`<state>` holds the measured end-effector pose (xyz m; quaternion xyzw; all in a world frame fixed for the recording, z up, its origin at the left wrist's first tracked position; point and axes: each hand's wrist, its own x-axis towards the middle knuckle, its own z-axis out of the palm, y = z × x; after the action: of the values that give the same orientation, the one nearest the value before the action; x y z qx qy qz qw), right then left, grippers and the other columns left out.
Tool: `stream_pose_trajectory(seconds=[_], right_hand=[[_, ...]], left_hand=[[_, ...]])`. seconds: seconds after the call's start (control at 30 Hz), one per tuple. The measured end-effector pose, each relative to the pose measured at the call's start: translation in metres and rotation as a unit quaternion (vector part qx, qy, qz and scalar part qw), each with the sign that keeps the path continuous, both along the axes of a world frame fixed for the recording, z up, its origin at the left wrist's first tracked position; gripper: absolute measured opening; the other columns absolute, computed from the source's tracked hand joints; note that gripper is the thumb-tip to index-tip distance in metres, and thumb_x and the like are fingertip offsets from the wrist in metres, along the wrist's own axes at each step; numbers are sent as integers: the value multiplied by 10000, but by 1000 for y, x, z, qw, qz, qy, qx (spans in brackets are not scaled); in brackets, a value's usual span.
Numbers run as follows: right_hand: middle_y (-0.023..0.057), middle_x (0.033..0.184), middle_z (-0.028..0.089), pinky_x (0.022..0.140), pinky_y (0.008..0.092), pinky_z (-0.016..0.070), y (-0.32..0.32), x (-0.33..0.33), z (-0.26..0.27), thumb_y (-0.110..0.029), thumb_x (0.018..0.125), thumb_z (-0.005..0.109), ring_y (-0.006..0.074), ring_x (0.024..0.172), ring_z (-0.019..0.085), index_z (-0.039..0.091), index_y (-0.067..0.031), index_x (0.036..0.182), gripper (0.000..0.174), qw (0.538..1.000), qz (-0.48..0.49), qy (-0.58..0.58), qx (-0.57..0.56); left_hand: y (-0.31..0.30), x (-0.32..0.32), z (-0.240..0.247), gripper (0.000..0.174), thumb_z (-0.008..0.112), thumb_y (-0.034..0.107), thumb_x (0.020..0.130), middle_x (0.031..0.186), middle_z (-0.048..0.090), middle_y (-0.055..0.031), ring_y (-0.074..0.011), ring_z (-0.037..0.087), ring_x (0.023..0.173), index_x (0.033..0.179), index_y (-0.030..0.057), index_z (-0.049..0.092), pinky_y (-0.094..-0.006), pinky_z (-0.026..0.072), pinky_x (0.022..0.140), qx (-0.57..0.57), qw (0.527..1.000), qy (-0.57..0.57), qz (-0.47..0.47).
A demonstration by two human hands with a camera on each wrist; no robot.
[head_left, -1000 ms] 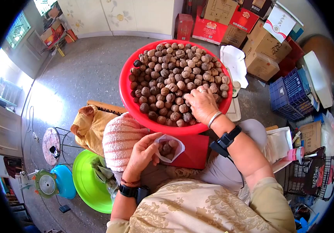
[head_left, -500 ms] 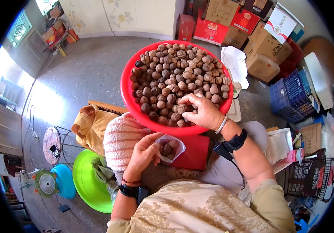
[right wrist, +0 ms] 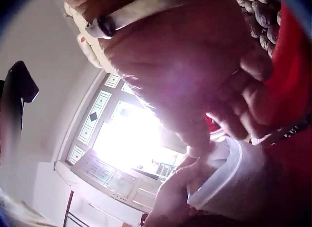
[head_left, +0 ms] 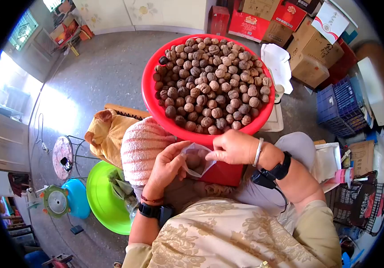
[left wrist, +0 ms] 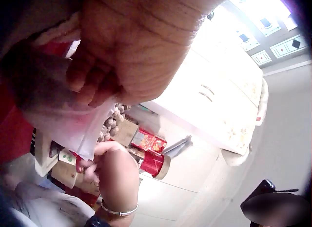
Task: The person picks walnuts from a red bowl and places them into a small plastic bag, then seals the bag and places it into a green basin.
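A white bag [head_left: 206, 168] with several walnuts [head_left: 193, 161] inside stands open above the lap. My left hand [head_left: 165, 169] grips its left rim, thumb towards the mouth. At the opposite rim, my right hand [head_left: 235, 148] has its thumb at the mouth and appears to pinch the edge. The right wrist view shows the right hand [right wrist: 195, 75] with curled fingers beside the bag [right wrist: 241, 183]. In the left wrist view the left hand [left wrist: 136, 51] covers part of the bag [left wrist: 63, 110]. Just beyond the hands, a red basin [head_left: 149, 96] holds a heap of walnuts [head_left: 209, 87].
A striped towel [head_left: 140, 149] lies left of the hands, beside a yellow cloth [head_left: 111, 138]. Further left are a green basin [head_left: 100, 196] and a blue basin [head_left: 76, 198]. Cardboard boxes [head_left: 310, 49] and a blue crate [head_left: 339, 107] stand at the right.
My right hand has left the walnuts in the red basin and come down to the bag's right rim. My left hand still holds the bag. The head view has shifted slightly.
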<state>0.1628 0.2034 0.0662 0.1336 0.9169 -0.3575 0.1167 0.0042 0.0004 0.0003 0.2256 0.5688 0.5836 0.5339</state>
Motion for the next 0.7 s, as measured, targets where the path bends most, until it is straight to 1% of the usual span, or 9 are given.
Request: stream_pose_trajectory(seconds=[0.03, 0.1, 0.2, 0.4, 0.43, 0.5, 0.57, 0.63, 0.7], right_hand=[[247, 804, 695, 773, 498, 543, -2, 2, -5, -500, 937, 652, 411, 803, 699, 743, 0, 877, 512, 996, 39, -74, 41], [269, 823, 695, 786, 508, 540, -8, 10, -21, -470, 954, 595, 440, 827, 695, 735, 28, 820, 534, 994, 47, -75, 59], [261, 771, 666, 717, 506, 532, -12, 12, -41, -239, 896, 617, 443, 736, 664, 691, 7, 815, 269, 998, 34, 25, 37], [245, 809, 680, 736, 512, 529, -12, 13, -29, -190, 875, 593, 444, 778, 671, 690, -21, 846, 196, 994, 13, 106, -24], [245, 809, 680, 736, 512, 529, -12, 12, -24, -190, 875, 593, 444, 778, 671, 690, -21, 846, 196, 994, 12, 106, -25], [240, 842, 685, 733, 509, 526, -10, 11, -13, -173, 883, 584, 431, 799, 678, 685, -36, 908, 173, 981, 30, 124, -144], [237, 865, 691, 741, 507, 531, -9, 11, -22, -161, 887, 581, 426, 827, 683, 685, -40, 939, 168, 983, 40, 95, -149], [229, 852, 696, 747, 509, 539, -11, 11, -43, -154, 888, 580, 429, 832, 686, 688, -43, 936, 162, 996, 41, 74, 12], [224, 852, 701, 750, 517, 543, -11, 13, -47, -154, 887, 581, 431, 835, 687, 682, -43, 920, 153, 996, 40, 68, 37]], left_hand=[[0, 1, 2, 393, 523, 53, 1008, 830, 667, -22, -66, 580, 548, 1397, 4, 559, -214, 480, 490, -2, 1000, 20, -2], [-1, 3, 5, 394, 523, 52, 1009, 819, 662, -17, -62, 574, 546, 1399, 4, 556, -211, 476, 491, -7, 999, 40, -6], [-2, 5, 5, 412, 523, 48, 1012, 783, 646, -6, -56, 567, 549, 1422, 13, 537, -210, 472, 495, -11, 999, 51, -14], [-9, 6, 34, 525, 539, 32, 1009, 827, 674, -23, -87, 614, 583, 1523, 71, 435, -241, 522, 515, -53, 987, 122, -90], [-10, 8, 45, 580, 535, 29, 1008, 802, 658, -22, -94, 619, 589, 1561, 87, 369, -247, 528, 522, -58, 985, 124, -106], [-10, 12, 49, 639, 532, 27, 1006, 777, 642, -22, -101, 624, 595, 1598, 102, 303, -253, 533, 529, -62, 982, 127, -123], [-6, 17, 43, 747, 520, 7, 996, 761, 635, -31, -112, 630, 596, 1642, 134, 167, -263, 540, 539, -20, 989, 55, -133], [4, 25, 18, 769, 518, 0, 992, 759, 630, -32, -115, 630, 594, 1645, 136, 135, -264, 541, 542, -23, 987, 82, -137], [8, 29, 10, 792, 516, -7, 989, 756, 626, -33, -118, 630, 592, 1648, 137, 103, -265, 542, 544, -24, 983, 109, -142]])
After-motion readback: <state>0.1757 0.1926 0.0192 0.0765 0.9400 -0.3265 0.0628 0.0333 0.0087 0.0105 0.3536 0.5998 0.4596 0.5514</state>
